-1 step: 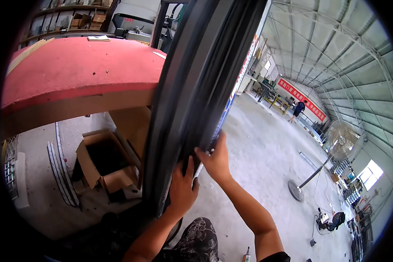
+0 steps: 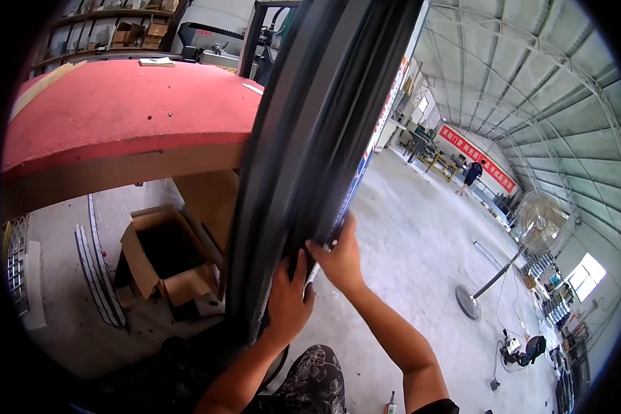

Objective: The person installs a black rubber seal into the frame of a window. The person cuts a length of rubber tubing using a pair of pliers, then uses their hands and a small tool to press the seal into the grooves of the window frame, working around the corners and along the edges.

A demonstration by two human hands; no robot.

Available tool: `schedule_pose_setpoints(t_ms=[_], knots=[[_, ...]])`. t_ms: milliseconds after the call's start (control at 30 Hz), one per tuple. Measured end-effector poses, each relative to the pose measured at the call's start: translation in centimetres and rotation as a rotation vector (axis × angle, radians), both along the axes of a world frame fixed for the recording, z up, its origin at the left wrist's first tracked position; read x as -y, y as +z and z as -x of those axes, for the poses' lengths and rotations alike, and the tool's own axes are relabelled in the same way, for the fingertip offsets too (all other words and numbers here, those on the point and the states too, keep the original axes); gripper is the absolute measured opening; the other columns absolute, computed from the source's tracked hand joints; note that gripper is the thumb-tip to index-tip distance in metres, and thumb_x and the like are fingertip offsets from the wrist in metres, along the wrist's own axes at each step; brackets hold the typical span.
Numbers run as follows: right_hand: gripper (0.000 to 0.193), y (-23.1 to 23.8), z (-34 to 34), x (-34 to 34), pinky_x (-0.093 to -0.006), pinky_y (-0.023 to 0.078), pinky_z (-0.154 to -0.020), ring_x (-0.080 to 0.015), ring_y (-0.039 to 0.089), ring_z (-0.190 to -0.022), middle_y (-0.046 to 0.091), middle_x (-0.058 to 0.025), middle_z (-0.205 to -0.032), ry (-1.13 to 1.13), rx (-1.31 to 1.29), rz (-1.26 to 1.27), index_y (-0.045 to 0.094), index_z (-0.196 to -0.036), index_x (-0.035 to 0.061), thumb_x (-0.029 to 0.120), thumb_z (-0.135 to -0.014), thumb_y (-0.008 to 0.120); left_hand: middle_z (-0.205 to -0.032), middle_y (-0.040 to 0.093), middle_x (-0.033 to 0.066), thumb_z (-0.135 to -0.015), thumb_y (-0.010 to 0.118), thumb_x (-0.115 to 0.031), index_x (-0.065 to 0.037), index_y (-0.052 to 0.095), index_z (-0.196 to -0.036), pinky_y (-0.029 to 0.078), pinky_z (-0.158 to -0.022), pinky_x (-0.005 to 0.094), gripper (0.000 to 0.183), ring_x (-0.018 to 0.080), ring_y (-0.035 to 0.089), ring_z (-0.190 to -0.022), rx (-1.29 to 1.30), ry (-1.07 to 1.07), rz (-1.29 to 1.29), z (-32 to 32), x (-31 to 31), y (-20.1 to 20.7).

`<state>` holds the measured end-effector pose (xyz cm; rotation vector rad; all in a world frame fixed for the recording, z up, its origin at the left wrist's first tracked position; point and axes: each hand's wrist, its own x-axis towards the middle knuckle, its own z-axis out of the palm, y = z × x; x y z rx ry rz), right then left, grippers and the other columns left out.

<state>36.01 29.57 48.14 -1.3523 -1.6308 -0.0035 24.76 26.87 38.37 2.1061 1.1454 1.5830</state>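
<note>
A tall dark grey metal profile frame (image 2: 300,145), grooved along its length, stands upright and slightly tilted in front of me. Printed film runs down its right edge. Low on that edge, my left hand (image 2: 290,297) is closed against the profile, its thumb and index finger pointing up along the face. Just above and to the right, my right hand (image 2: 339,261) grips the same edge, thumb on the grooved face and fingers round the far side. The two hands are close together. Whether a small part sits under the fingertips is hidden.
A red-topped table (image 2: 131,103) stands left of the frame, with an open cardboard box (image 2: 169,252) and long strips (image 2: 96,269) on the floor below. To the right are a standing fan (image 2: 539,221), a tool with cables (image 2: 521,348), and a distant person (image 2: 472,174). A small tube (image 2: 390,403) is near my knee.
</note>
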Motion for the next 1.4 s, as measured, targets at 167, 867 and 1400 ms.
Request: schedule_pose_setpoints(t_ms=[167,867,1400], knots=[[0.078,-1.0,0.8,0.2,-0.0467,0.051,-0.078,-0.045,0.063,-0.097,0.062,-0.0279,-0.107,-0.11,-0.007,0.032,0.027,-0.139,0.0011,0.018,-0.078,0.073,-0.128,0.045,0.028,-0.08,0.066,-0.007,-0.003,0.035,-0.146,0.042,-0.095,0.0474,0.073,0.0438,0.047,-0.113,0.021,-0.015,0.029,-0.3,0.3,-1.1],[0.048,11.2,0.0,-3.4,-0.0403,0.051,-0.072,-0.0307,0.065,-0.08,0.066,-0.0195,-0.093,-0.048,-0.001,-0.253,0.049,-0.111,-0.005,0.022,-0.082,0.075,-0.127,0.044,0.0316,-0.081,0.066,-0.009,-0.007,0.03,-0.15,0.043,-0.095,0.0475,0.078,0.0461,0.048,-0.11,-0.054,-0.062,0.015,0.5,-0.2,-2.6],[0.057,1.6,-0.6,-0.5,-0.0341,0.055,-0.071,-0.0253,0.066,-0.086,0.065,-0.0201,-0.098,-0.036,-0.008,0.095,0.038,-0.118,-0.0051,0.009,-0.078,0.076,-0.129,0.047,0.026,-0.081,0.067,-0.007,-0.011,0.041,-0.145,0.048,-0.091,0.0443,0.069,0.0415,0.052,-0.109,0.053,-0.106,0.054,0.6,-0.5,-6.0]])
